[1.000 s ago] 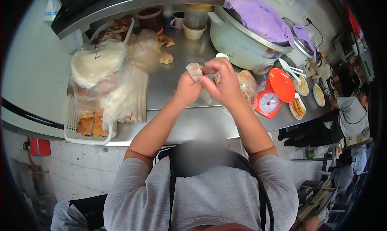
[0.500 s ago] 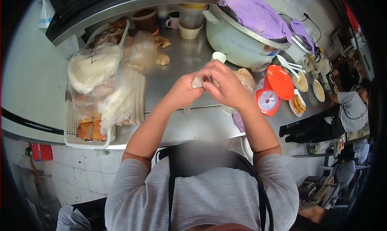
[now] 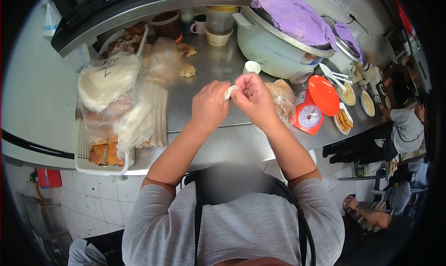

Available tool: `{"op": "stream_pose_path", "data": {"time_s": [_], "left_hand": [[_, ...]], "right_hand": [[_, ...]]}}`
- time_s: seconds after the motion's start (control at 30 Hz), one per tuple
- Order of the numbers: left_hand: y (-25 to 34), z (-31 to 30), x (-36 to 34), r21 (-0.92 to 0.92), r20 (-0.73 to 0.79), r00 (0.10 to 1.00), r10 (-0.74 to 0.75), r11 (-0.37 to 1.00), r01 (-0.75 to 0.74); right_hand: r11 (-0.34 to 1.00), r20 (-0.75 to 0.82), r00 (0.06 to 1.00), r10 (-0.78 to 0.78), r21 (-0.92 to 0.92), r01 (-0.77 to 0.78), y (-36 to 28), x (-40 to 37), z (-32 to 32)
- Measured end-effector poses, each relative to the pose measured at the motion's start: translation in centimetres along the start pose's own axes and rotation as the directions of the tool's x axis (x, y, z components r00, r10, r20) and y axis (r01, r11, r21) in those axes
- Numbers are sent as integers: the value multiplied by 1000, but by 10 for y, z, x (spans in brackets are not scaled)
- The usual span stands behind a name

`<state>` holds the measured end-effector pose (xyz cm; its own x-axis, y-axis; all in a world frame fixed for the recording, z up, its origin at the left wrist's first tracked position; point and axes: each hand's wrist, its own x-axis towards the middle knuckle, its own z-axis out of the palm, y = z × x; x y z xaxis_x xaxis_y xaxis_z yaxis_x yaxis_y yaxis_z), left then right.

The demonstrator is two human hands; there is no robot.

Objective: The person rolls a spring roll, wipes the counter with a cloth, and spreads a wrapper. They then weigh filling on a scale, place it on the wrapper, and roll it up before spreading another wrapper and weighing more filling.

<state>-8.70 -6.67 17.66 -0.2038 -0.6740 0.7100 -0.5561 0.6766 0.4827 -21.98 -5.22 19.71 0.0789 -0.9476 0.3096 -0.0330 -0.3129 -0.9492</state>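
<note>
The scale (image 3: 310,116) stands right of the bag (image 3: 280,97), before the tub (image 3: 274,50).

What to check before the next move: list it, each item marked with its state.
1. Left hand gripping the pale wrapper: ok.
2. Right hand at the wrapper's other end: ok.
3. Wrapper fully closed: cannot tell, fingers cover part.
4. A hand free for another piece: not ok, both are occupied.
5. White cup upright: ok.
6. Red scale clear of both hands: ok.
</note>
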Motion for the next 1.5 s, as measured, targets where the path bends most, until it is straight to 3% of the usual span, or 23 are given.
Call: {"op": "stream_pose_path", "data": {"time_s": [0.07,0.17,0.2,0.27,0.37,0.47,0.57,0.67,0.83,0.97,1.07,1.37,1.43,1.5], "left_hand": [[0,1,0,22,-14,1000,7,1000,-6],[-1,3,-1,-11,-29,1000,5,1000,-5],[-3,5,-1,-51,-28,1000,-9,999,8],[-3,6,-2,-115,-10,998,-63,991,62],[-2,2,0,-172,54,988,-145,973,153],[-2,1,-2,-175,168,973,-159,966,188],[-5,1,-3,-160,254,958,-130,972,175],[-4,-1,-2,-177,279,956,-94,973,148],[0,-1,-4,-177,166,981,-98,976,127],[3,2,-6,-164,73,990,-120,978,130],[4,1,-6,-176,76,989,-128,974,140],[2,0,-5,-172,181,974,-139,970,171],[4,-1,-3,-191,191,969,-159,962,196],[5,-5,4,-375,280,915,-292,844,384]], "right_hand": [[989,-50,997,66,133,-59,-4,0,4],[978,-89,996,13,-207,-32,-10,-4,6],[940,-81,983,-165,-313,132,-7,-4,7],[752,-2,869,-494,-503,426,1,-4,8],[738,72,875,-479,-506,446,-1,-8,6],[813,164,951,-263,-493,310,-12,-2,-7],[888,229,973,29,-453,80,-31,2,-11],[747,372,893,-254,-510,426,-26,8,-19],[704,211,877,-431,-530,473,-6,-3,-10],[568,126,771,-624,-604,559,11,-11,-2],[548,109,782,-614,-655,521,9,-17,1],[299,221,820,-529,-855,424,5,-21,6],[671,129,883,-451,-603,431,21,-18,-2],[875,34,930,-366,-329,356,35,-19,2]]}}
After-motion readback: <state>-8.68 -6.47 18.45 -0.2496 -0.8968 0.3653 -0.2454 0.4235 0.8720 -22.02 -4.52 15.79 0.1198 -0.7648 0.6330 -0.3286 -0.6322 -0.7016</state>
